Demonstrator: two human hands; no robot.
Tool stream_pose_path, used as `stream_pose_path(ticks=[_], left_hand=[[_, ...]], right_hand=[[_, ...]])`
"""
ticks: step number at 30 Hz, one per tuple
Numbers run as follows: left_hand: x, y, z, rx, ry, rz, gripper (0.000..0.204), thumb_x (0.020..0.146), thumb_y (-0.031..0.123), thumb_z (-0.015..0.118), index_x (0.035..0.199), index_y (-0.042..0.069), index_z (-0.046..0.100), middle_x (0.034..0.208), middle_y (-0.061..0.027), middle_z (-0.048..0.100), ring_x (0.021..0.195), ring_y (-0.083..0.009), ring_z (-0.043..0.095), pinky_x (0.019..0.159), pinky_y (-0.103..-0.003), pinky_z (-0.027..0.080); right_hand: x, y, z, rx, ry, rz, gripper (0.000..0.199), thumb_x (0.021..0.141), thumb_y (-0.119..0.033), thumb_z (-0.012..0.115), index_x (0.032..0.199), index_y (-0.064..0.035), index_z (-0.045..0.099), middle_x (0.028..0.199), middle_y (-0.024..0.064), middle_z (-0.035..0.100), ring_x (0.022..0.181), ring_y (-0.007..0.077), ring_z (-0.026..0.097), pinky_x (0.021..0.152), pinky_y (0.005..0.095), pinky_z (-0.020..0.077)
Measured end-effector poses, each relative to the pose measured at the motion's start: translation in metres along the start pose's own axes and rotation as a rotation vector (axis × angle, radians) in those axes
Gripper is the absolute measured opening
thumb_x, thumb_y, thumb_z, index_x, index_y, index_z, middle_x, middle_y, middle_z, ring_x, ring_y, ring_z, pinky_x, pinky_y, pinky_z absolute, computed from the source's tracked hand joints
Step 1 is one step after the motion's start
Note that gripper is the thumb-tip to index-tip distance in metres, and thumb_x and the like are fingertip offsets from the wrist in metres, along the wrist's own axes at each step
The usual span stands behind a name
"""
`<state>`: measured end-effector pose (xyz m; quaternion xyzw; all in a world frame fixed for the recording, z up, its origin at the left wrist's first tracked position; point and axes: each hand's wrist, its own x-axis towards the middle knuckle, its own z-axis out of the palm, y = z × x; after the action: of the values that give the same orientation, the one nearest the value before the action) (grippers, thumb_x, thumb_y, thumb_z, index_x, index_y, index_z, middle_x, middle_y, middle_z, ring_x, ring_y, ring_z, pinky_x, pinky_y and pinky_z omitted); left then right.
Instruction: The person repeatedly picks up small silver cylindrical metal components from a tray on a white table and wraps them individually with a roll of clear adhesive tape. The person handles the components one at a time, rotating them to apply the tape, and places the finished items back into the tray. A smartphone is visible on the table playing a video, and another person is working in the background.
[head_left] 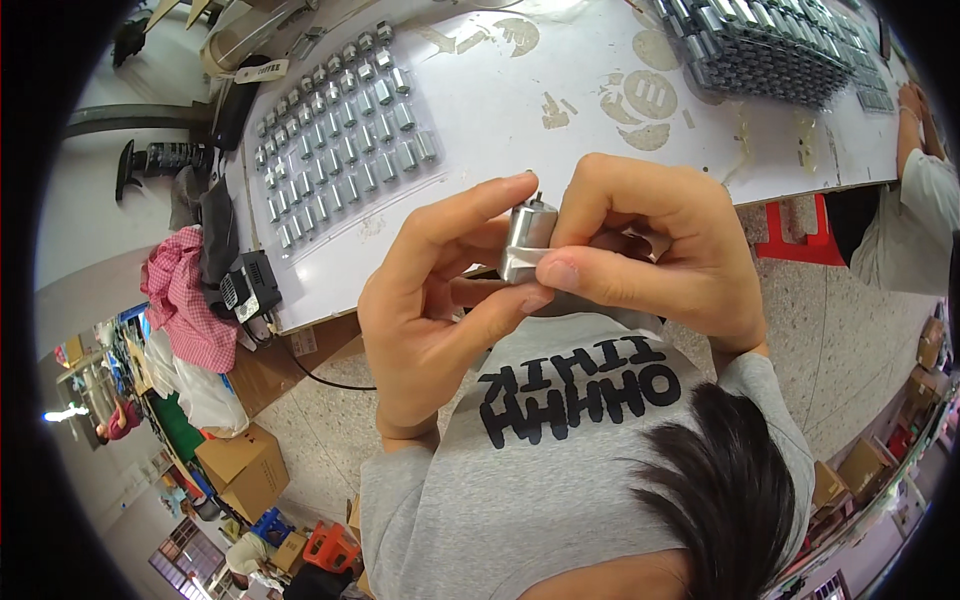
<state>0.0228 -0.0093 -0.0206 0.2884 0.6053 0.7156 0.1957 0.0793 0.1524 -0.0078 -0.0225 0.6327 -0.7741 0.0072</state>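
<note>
At the white flat tabletop's near edge, left hand and right hand pinch 1 shiny silver metal cylinder.

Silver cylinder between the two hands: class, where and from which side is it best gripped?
Probably pinch the cylinder by its rounded side wall, from left and right: it stands nearly upright, so this clears the thin pin on top. The right hand is on the right side, its thumb at the pale band.
</note>
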Motion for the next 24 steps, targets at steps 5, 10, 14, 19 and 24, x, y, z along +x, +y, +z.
stream_pose_path(ticks=[5, 10, 14, 19, 24], left_hand=[[-0.0011, -0.0008, 0.0012, 0.158, 0.0, 0.134, 0.049, 0.066, -0.01, 0.067, 0.111, -0.003, 0.047, 0.097, -0.0138, 0.058, 0.087, -0.0179, 0.06, 0.07, -0.026, 0.054], [-0.0008, -0.0018, 0.0037, 0.163, 0.017, 0.172, 0.049, 0.065, -0.011, 0.068, 0.109, -0.003, 0.047, 0.098, -0.0137, 0.056, 0.087, -0.0192, 0.061, 0.07, -0.027, 0.055], [0.0007, -0.0003, 0.0054, 0.176, 0.028, 0.182, 0.049, 0.064, -0.011, 0.068, 0.108, -0.003, 0.048, 0.095, -0.0133, 0.055, 0.086, -0.019, 0.061, 0.07, -0.028, 0.055], [0.0009, -0.0003, 0.0041, 0.207, 0.013, 0.203, 0.05, 0.064, -0.012, 0.068, 0.109, -0.003, 0.047, 0.091, -0.0122, 0.055, 0.083, -0.018, 0.061, 0.07, -0.028, 0.054], [0.0017, -0.0004, 0.004, 0.236, 0.009, 0.206, 0.051, 0.063, -0.012, 0.068, 0.109, -0.004, 0.048, 0.089, -0.0119, 0.056, 0.082, -0.0181, 0.061, 0.072, -0.028, 0.054]], right_hand=[[-0.0002, 0.0027, -0.0001, 0.055, 0.008, -0.012, 0.013, 0.076, -0.008, 0.065, 0.07, -0.0023, 0.054, 0.06, -0.0015, 0.051, 0.053, 0.0013, 0.042, 0.047, 0.0167, 0.027], [-0.0001, 0.0034, -0.0013, 0.078, 0.003, -0.024, 0.013, 0.076, -0.007, 0.065, 0.07, -0.0026, 0.054, 0.06, -0.0016, 0.051, 0.052, 0.0013, 0.041, 0.046, 0.0168, 0.0266], [0.0008, 0.0019, -0.0017, 0.088, 0.004, -0.005, 0.013, 0.076, -0.007, 0.065, 0.07, -0.0026, 0.054, 0.059, -0.0019, 0.05, 0.052, 0.0013, 0.04, 0.046, 0.017, 0.026], [0.0007, -0.0007, -0.0018, 0.053, 0.014, 0.0, 0.013, 0.076, -0.007, 0.065, 0.069, -0.0025, 0.054, 0.058, -0.0022, 0.049, 0.051, 0.0012, 0.039, 0.045, 0.0174, 0.0244], [0.0018, -0.0012, -0.0056, -0.011, -0.003, 0.004, 0.014, 0.075, -0.007, 0.066, 0.069, -0.0027, 0.054, 0.057, -0.0028, 0.049, 0.049, 0.0011, 0.037, 0.044, 0.0177, 0.0232]])
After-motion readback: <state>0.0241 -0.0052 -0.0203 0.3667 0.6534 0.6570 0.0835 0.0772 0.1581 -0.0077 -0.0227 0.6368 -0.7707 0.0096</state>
